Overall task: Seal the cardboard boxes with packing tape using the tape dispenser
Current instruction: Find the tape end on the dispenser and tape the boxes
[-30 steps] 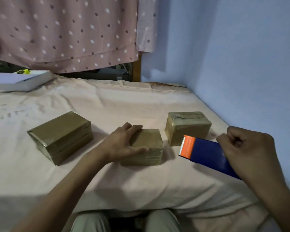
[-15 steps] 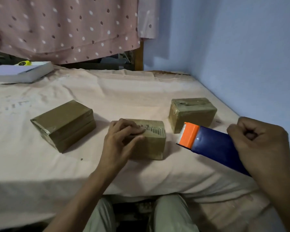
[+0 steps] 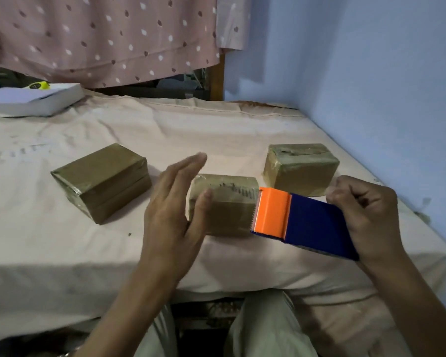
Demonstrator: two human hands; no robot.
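R hand (image 3: 366,215) fisted on tape dispenser (image 3: 304,222) at middle box (image 3: 227,204) w/ L hand (image 3: 175,204) spread beside it (thumb touching), so box could slide on the sheet (image 3: 216,140) unless braced.

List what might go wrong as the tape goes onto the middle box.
The left hand is open, only its thumb against the middle box, so the box may slide on the soft sheet when the tape dispenser pushes. The dispenser's toothed orange edge sits close to that thumb and could nick it. The box near the wall is close behind and might get bumped.
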